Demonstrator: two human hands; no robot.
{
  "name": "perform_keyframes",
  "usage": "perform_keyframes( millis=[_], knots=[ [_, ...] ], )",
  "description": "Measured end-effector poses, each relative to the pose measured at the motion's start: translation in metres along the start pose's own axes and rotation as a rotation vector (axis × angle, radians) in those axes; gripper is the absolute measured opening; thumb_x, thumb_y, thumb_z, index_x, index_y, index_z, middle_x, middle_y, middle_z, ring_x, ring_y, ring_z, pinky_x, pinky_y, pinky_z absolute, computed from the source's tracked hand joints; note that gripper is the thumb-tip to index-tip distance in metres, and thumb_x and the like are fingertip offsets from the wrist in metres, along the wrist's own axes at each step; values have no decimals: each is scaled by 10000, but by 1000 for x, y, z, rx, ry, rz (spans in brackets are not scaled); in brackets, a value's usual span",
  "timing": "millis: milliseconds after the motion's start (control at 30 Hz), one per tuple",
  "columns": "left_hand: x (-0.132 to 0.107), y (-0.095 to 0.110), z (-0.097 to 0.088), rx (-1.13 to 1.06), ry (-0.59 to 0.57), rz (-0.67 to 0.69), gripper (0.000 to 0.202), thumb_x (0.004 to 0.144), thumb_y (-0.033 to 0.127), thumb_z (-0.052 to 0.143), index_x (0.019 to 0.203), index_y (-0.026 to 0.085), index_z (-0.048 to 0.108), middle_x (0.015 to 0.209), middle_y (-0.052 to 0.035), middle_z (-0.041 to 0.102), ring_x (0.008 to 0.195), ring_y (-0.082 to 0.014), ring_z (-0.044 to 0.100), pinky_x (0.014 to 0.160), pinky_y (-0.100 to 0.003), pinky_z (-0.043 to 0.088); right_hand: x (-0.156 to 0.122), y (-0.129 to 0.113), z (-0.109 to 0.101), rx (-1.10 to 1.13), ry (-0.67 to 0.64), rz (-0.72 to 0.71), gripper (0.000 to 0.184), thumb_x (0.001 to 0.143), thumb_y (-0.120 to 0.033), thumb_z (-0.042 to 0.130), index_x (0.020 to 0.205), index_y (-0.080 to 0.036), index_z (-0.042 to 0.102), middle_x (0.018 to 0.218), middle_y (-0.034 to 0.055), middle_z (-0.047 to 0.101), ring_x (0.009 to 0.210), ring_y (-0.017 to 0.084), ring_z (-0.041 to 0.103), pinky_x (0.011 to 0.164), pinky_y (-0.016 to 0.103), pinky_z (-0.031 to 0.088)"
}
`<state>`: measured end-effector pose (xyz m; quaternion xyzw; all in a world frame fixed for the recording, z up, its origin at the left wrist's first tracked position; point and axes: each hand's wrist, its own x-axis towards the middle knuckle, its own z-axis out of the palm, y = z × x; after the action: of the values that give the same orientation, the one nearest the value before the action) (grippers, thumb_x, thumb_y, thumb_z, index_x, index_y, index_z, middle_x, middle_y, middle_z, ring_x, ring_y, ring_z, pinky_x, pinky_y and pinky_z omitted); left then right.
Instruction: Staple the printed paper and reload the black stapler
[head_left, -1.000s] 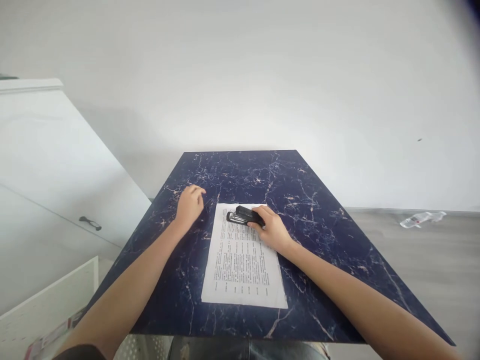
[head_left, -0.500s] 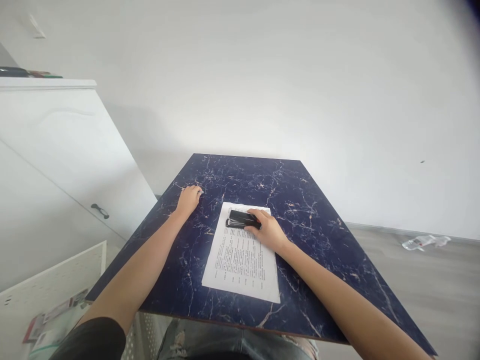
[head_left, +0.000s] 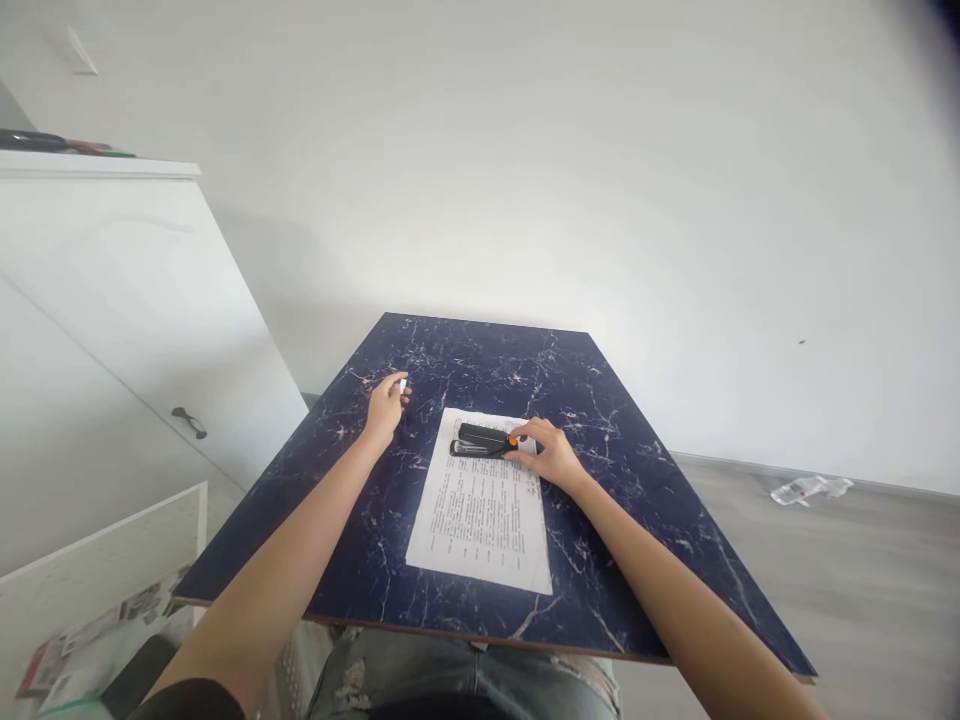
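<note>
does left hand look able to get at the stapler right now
Probably yes: only tabletop and printed paper lie between the left hand and the stapler, though that hand holds a small white item.

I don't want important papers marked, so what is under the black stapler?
Under the black stapler is the far part of a printed sheet, on the dark blue table. Any print directly beneath the stapler is covered and cannot be seen.
</note>
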<state>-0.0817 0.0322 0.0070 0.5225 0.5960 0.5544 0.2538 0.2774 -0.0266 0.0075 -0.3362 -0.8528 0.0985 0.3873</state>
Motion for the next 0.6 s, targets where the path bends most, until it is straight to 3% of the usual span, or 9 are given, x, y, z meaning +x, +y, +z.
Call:
perform_keyframes(
  millis=[100, 167, 367, 467, 600],
  knots=[
    [-24, 10, 12, -326, -143, -126, 275, 942, 295, 535, 1145, 206, 698, 924, -67, 685, 699, -154, 640, 586, -251, 468, 0, 0, 1, 16, 14, 4, 246, 875, -431, 818, 980, -243, 700, 872, 46, 708, 806, 242, 647, 815, 411, 506],
    [-35, 13, 15, -423, -228, -161, 248, 914, 301, 570, 1105, 200, 691, 920, -62, 679, 693, -144, 638, 593, -248, 477, 0, 1, 1, 38, 21, 10, 244, 877, -439, 813, 965, -242, 699, 888, 53, 720, 821, 245, 655, 811, 413, 519],
    [-29, 11, 10, -261, -337, -10, 285, 897, 404, 637, 1084, 193, 678, 883, -56, 708, 670, -149, 634, 614, -267, 484, -3, 7, 4, 85, 32, 4, 242, 883, -447, 808, 986, -248, 715, 942, 58, 756, 857, 254, 686, 850, 454, 546],
    [-13, 6, 5, -406, -312, -97, 271, 865, 389, 653, 1041, 182, 658, 886, -63, 704, 701, -162, 659, 661, -294, 527, -5, 9, 5, 114, 42, 34, 246, 868, -461, 819, 970, -256, 731, 956, 60, 771, 890, 268, 708, 875, 480, 560],
    [8, -4, -8, -559, -115, -214, 202, 796, 285, 623, 963, 172, 613, 847, -61, 696, 696, -163, 673, 691, -314, 557, -5, 11, 7, 137, 86, 67, 268, 840, -494, 837, 912, -251, 747, 934, 75, 784, 908, 290, 725, 889, 515, 569]
  ],
)
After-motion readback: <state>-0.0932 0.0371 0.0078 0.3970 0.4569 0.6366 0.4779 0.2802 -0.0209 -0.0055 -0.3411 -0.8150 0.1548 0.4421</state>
